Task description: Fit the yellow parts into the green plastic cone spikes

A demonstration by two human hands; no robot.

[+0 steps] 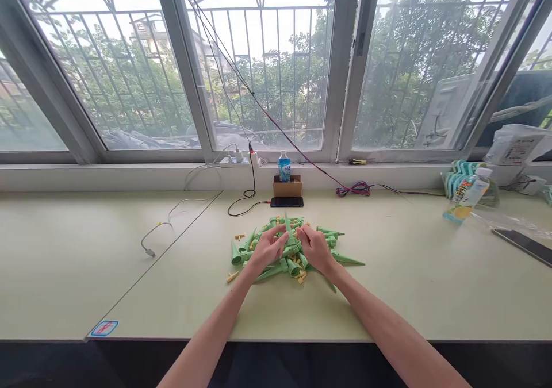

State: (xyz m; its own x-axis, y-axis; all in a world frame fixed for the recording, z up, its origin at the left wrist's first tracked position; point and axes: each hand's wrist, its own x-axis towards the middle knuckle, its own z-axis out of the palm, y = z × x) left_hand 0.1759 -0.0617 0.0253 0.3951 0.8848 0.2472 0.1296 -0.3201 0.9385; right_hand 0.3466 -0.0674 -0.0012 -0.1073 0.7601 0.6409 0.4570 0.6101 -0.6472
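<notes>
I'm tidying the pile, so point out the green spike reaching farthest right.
The green spike jutting out rightward beside the right hand: its tip extends past every other spike's.

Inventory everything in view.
Green spikes: many, green, central pile
Pegs: several, yellow, among spikes
Phone: one, dark, behind pile
Box: one, brown, behind phone
Blue bottle: one, blue, at box
Labelled bottle: one, clear, right
Power strip: one, white, sill
Cables: several, mixed, table
Slab: one, dark, right
Packaging: several, white/green, right
Sticker: one, multicoloured, front left
Table: one, pale, foreground
Windows: several, grey, behind
Trees: several, green, outside
Left hand: one, bare, holding spike
Right hand: one, bare, above pile
</notes>
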